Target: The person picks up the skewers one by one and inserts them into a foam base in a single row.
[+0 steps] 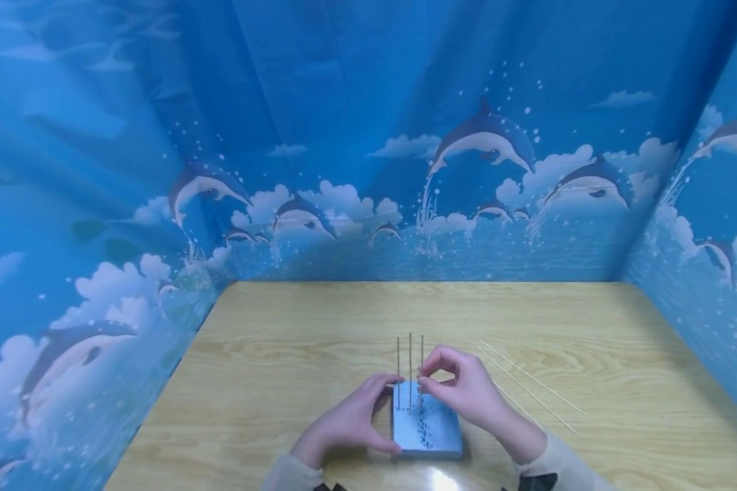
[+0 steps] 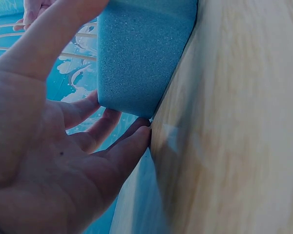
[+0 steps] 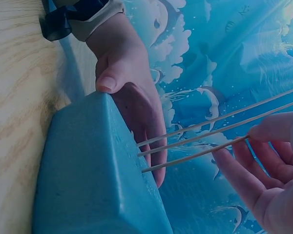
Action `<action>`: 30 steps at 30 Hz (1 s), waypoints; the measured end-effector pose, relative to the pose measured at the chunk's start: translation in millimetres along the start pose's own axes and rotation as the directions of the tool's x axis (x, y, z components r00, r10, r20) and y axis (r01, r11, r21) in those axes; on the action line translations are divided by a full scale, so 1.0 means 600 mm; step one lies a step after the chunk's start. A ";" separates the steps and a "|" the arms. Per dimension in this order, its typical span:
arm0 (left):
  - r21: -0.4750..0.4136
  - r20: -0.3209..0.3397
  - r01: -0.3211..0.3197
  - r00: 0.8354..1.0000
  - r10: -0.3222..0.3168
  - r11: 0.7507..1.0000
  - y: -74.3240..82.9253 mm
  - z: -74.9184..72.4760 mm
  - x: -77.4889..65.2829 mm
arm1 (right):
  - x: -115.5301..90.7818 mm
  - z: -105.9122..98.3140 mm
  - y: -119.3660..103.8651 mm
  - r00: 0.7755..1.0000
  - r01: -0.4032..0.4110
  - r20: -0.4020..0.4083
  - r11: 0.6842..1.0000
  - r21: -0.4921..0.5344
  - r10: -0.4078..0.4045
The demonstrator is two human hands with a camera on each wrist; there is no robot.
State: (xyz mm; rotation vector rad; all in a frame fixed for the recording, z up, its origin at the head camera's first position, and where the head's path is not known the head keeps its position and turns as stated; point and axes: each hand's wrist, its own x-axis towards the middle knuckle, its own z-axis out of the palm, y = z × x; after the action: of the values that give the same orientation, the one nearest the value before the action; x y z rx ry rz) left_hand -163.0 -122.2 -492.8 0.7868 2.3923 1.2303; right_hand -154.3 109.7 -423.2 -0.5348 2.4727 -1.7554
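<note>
A blue foam block (image 1: 442, 433) lies on the table, its top dotted with small holes. Three thin wooden sticks (image 1: 410, 361) stand upright in a row near its far edge. My left hand (image 1: 353, 419) holds the block from the left side, thumb at the near corner and fingers at the far one. In the left wrist view, those fingertips (image 2: 129, 141) rest against the block's end. Thumb and index finger of my right hand (image 1: 467, 389) pinch the rightmost stick (image 3: 195, 155) partway up. Its lower end meets the foam.
Several loose thin sticks (image 1: 531, 392) lie slantwise on the wooden table (image 1: 270, 341), right of the block and close to my right forearm. A blue curtain (image 1: 344, 136) printed with dolphins hangs behind the table and along both sides.
</note>
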 end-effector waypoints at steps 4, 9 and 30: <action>-0.005 0.003 0.006 1.000 -0.006 1.000 -0.001 0.000 0.000 | 0.000 -0.001 0.001 1.000 -0.001 0.005 1.000 0.002 0.001; -0.013 0.006 0.006 1.000 -0.006 1.000 -0.003 0.001 0.001 | 0.001 -0.005 0.005 1.000 0.001 0.017 1.000 0.016 -0.001; 0.005 0.012 0.050 0.999 -0.050 0.999 0.005 0.000 -0.001 | 0.011 -0.129 0.016 0.999 -0.006 0.049 0.976 -0.220 0.018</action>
State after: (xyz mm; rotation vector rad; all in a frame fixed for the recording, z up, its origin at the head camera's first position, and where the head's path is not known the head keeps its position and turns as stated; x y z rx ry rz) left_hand -161.8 -121.0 -490.3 0.7288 2.3909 1.1974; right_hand -181.9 180.2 -403.9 -0.5701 2.6437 -1.4529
